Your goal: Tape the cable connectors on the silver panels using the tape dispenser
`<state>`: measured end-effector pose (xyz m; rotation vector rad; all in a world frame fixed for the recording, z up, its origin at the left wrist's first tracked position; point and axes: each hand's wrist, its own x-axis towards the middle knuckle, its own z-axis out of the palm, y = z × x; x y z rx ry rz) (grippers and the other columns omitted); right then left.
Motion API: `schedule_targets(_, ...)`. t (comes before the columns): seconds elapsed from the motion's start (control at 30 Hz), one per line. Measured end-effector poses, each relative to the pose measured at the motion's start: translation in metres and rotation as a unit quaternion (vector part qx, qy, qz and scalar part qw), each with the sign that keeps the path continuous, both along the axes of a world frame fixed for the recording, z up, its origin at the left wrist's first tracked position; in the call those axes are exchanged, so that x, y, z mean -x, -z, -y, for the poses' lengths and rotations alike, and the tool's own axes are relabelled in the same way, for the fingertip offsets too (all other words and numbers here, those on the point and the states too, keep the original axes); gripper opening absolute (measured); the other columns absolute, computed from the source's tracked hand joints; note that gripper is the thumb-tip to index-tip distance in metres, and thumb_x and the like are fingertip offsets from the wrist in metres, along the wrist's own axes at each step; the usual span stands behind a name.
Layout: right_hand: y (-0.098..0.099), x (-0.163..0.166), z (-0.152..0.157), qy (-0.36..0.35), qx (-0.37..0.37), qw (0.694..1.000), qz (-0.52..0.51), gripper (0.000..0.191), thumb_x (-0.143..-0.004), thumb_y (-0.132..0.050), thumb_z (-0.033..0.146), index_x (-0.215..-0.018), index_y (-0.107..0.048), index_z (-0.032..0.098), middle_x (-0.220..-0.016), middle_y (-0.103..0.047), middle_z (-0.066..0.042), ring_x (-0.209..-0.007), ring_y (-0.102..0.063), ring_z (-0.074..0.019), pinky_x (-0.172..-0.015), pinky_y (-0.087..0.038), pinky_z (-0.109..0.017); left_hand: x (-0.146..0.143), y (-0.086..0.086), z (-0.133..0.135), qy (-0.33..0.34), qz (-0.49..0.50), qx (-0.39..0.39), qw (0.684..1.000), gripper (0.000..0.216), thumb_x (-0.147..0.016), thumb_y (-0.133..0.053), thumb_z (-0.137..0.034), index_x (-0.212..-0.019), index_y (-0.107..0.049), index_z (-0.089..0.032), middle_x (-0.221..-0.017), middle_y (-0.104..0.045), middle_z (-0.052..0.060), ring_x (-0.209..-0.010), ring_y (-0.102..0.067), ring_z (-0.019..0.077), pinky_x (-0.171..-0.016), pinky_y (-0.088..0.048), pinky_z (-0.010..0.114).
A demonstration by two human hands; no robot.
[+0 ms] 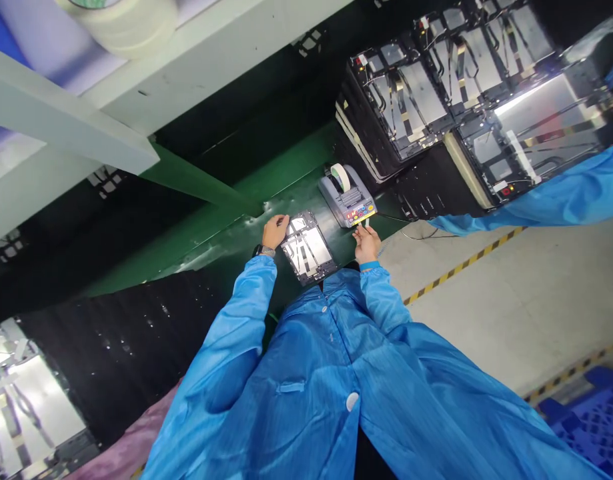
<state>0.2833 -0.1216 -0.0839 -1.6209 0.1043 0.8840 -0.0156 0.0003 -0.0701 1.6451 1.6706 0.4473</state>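
An opened device panel with a silver plate and flat cables lies on the green work surface in front of me. My left hand rests on its far left corner, fingers curled onto the edge. My right hand reaches to the front of a grey tape dispenser with a pale tape roll, fingers pinched at a yellowish strip of tape at its outlet. Both arms wear blue sleeves, and a watch sits on the left wrist.
Stacked black trays of similar panels stand beyond the dispenser. Another person's blue sleeve reaches over them at right. A white shelf beam with a tape roll hangs upper left. More panels lie at lower left.
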Motion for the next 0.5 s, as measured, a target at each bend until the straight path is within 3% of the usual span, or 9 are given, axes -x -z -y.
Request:
schedule_targets(0.1,-0.002,0.002,0.005,0.033,0.021,0.998,0.050,0.034,-0.078,-0.071,0.034,-0.097,-0.043,0.028,-0.077,-0.063,0.004,-0.068,-0.065,-0.0154,-0.071,-0.061,-0.033,-0.002,0.000,0.001,0.034,-0.023,0.012,0.999,0.040,-0.104,-0.053,-0.050,-0.118,-0.075,-0.019,-0.122,-0.074,0.014,-0.118,-0.065,0.0288,-0.115,-0.044,0.041)
schedule_targets(0.2,-0.016,0.014,0.039,0.017,0.006,0.992,0.125,0.036,-0.081,-0.069,0.038,-0.106,-0.045,0.028,-0.081,-0.063,0.004,-0.068,-0.064,-0.0150,-0.072,-0.060,-0.033,-0.004,-0.005,0.015,0.051,-0.072,0.007,0.996,0.046,-0.101,-0.058,-0.054,-0.124,-0.073,-0.017,-0.130,-0.070,0.018,-0.126,-0.061,0.0349,-0.117,-0.041,0.047)
schedule_targets(0.3,-0.036,0.043,0.074,-0.134,-0.027,0.971,0.196,0.041,-0.087,-0.069,0.041,-0.121,-0.052,0.026,-0.090,-0.067,0.000,-0.076,-0.067,-0.0168,-0.073,-0.059,-0.031,-0.021,-0.012,0.027,0.068,-0.135,-0.033,0.988,0.064,-0.093,-0.069,-0.061,-0.137,-0.067,-0.015,-0.141,-0.062,0.023,-0.135,-0.051,0.0428,-0.121,-0.034,0.054)
schedule_targets(0.37,-0.045,0.064,0.075,-0.237,-0.039,0.947,0.212,0.045,-0.091,-0.068,0.043,-0.130,-0.055,0.026,-0.100,-0.069,-0.004,-0.087,-0.069,-0.0188,-0.076,-0.060,-0.031,-0.037,-0.015,0.028,0.090,-0.148,-0.047,0.984,0.067,-0.092,-0.071,-0.058,-0.142,-0.063,-0.015,-0.147,-0.058,0.024,-0.139,-0.048,0.0438,-0.122,-0.030,0.055)
schedule_targets(0.5,-0.040,0.086,0.015,-0.359,-0.065,0.898,0.247,0.054,-0.096,-0.064,0.042,-0.146,-0.050,0.028,-0.123,-0.065,-0.010,-0.099,-0.069,-0.0205,-0.080,-0.061,-0.031,-0.054,-0.016,0.018,0.118,-0.127,0.013,0.985,0.056,-0.094,-0.073,-0.047,-0.143,-0.063,-0.022,-0.147,-0.059,0.019,-0.137,-0.049,0.0413,-0.119,-0.033,0.054)
